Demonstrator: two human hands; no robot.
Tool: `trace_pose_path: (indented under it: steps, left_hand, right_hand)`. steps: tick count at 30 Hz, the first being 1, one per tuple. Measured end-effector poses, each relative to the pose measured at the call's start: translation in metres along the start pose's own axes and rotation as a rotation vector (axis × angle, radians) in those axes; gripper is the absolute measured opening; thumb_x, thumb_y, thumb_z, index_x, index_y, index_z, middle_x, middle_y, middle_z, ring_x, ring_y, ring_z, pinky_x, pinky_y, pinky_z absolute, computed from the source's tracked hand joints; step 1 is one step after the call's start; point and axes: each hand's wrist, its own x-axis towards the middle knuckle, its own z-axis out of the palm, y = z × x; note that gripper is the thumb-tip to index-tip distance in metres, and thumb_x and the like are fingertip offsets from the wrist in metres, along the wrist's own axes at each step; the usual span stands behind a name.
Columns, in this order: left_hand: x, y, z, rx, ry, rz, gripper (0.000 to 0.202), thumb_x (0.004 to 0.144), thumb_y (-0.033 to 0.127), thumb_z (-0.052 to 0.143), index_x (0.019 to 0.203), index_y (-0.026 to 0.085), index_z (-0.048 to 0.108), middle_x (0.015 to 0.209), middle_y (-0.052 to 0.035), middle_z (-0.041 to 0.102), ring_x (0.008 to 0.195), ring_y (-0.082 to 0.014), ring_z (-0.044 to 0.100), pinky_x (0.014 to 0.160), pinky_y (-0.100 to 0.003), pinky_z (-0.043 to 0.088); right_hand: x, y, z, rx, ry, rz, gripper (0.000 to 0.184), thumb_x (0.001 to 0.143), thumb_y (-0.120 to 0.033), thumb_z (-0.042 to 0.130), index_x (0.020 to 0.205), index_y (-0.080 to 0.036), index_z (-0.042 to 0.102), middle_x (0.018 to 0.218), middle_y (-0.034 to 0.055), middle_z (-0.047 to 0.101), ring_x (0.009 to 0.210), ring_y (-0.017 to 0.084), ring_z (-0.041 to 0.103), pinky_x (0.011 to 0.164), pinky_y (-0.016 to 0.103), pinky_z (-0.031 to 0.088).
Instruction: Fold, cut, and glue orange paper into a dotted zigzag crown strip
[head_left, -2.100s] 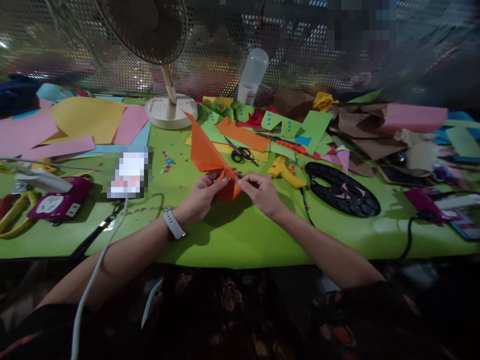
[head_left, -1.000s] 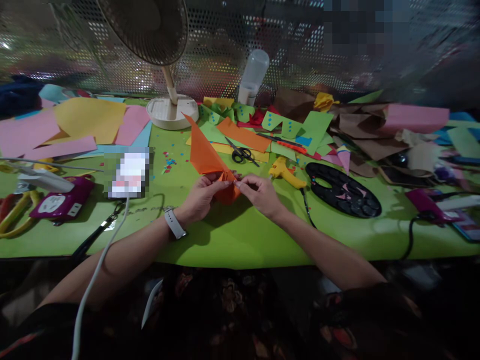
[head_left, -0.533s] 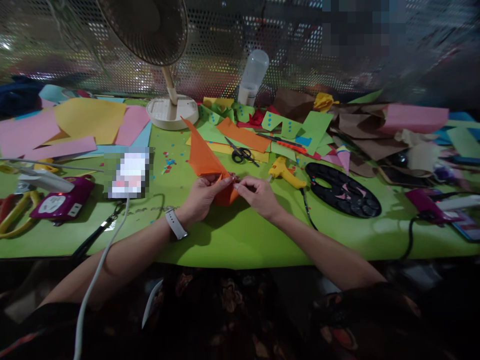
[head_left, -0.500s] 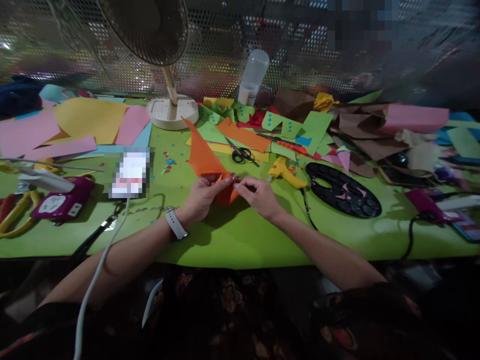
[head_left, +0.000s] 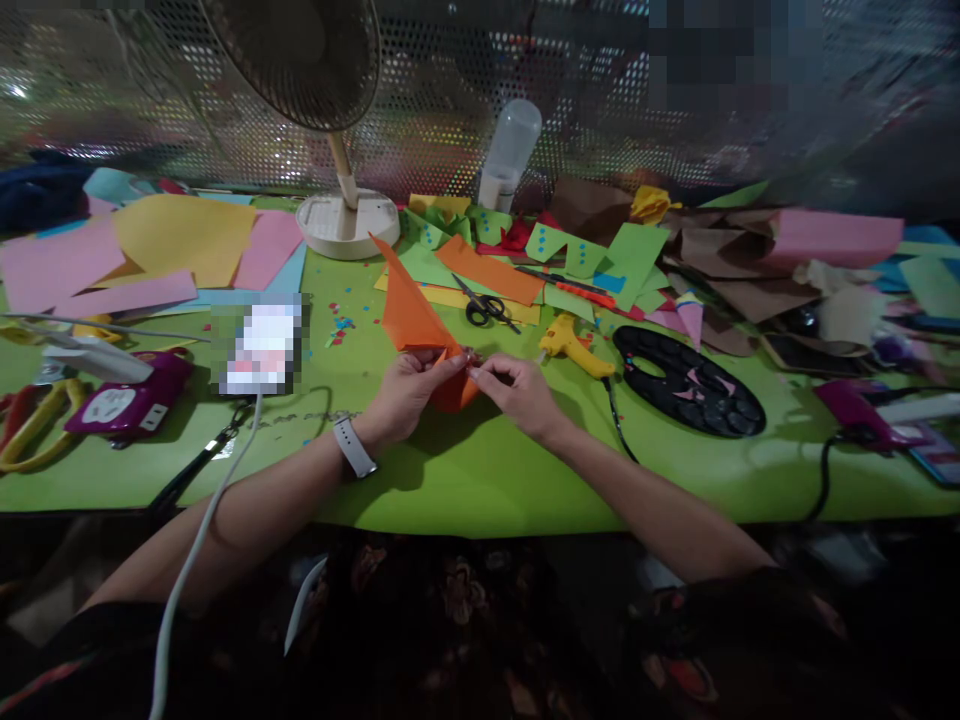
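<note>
Folded orange paper [head_left: 412,313] stands tilted between my hands, its long pointed end rising up and to the left. My left hand [head_left: 411,392] is closed, pinching the paper's lower part between thumb and fingers. Close beside it, my right hand [head_left: 517,396] is pinched at the paper's right edge, thumb and fingertip together. A small shiny bit shows at the fingertips, too small to name. Beyond the hands lie black-handled scissors [head_left: 486,308]. A yellow glue gun [head_left: 574,345] rests to the right of my right hand.
A black palette [head_left: 690,380] with pink scraps lies at right. The white fan base [head_left: 349,222] and a clear bottle [head_left: 512,145] stand at the back among coloured papers. At left are a phone [head_left: 262,345] with a white cable and a purple power socket [head_left: 135,395].
Hands and orange paper hold almost the same pose. The whole view has shifted very slightly.
</note>
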Motion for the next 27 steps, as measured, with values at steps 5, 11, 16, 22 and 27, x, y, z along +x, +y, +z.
trace_pose_path:
  steps: [5,11,16,22,27]
  left_hand:
    - [0.0003,0.001,-0.0003,0.006,-0.003,-0.001,0.023,0.076,0.031,0.079,0.094,0.017,0.077,0.098,-0.0083,0.077,0.092,-0.0175,0.07,0.092,-0.031,0.052]
    - [0.0018,-0.0008,-0.002,-0.004,-0.003,-0.025,0.023,0.075,0.03,0.08,0.093,0.016,0.077,0.099,-0.0098,0.077,0.092,-0.0187,0.07,0.092,-0.032,0.052]
    - [0.0025,-0.0008,-0.002,-0.011,-0.01,-0.033,0.022,0.075,0.029,0.08,0.093,0.017,0.077,0.099,-0.0098,0.077,0.092,-0.0183,0.071,0.092,-0.032,0.052]
    - [0.0033,-0.002,-0.0022,-0.021,-0.014,-0.032,0.022,0.074,0.029,0.081,0.093,0.017,0.077,0.097,-0.0076,0.077,0.09,-0.0186,0.071,0.091,-0.033,0.053]
    - [0.0032,-0.0008,-0.0014,-0.017,-0.016,-0.029,0.022,0.073,0.029,0.081,0.091,0.016,0.077,0.096,-0.0084,0.077,0.09,-0.019,0.071,0.091,-0.034,0.053]
  right_hand:
    - [0.0003,0.0001,0.0003,-0.008,-0.003,-0.007,0.025,0.083,-0.038,0.064,0.067,-0.019,0.064,0.071,0.0007,0.06,0.065,0.013,0.051,0.063,0.029,0.042]
    - [0.0006,0.0001,0.0003,-0.019,-0.002,0.005,0.025,0.083,-0.037,0.064,0.066,-0.019,0.063,0.069,0.0005,0.059,0.064,0.013,0.05,0.063,0.029,0.042]
    - [0.0005,0.0003,-0.0002,-0.026,-0.007,0.006,0.026,0.083,-0.038,0.064,0.066,-0.019,0.062,0.069,0.0006,0.059,0.064,0.013,0.05,0.063,0.029,0.041]
    - [0.0005,-0.0002,-0.0003,-0.008,-0.018,0.016,0.026,0.083,-0.039,0.064,0.066,-0.019,0.063,0.07,0.0011,0.06,0.064,0.013,0.05,0.062,0.029,0.041]
    - [0.0011,0.0011,0.0001,-0.003,-0.012,0.02,0.027,0.082,-0.04,0.064,0.066,-0.019,0.063,0.07,0.0009,0.059,0.064,0.014,0.049,0.061,0.029,0.04]
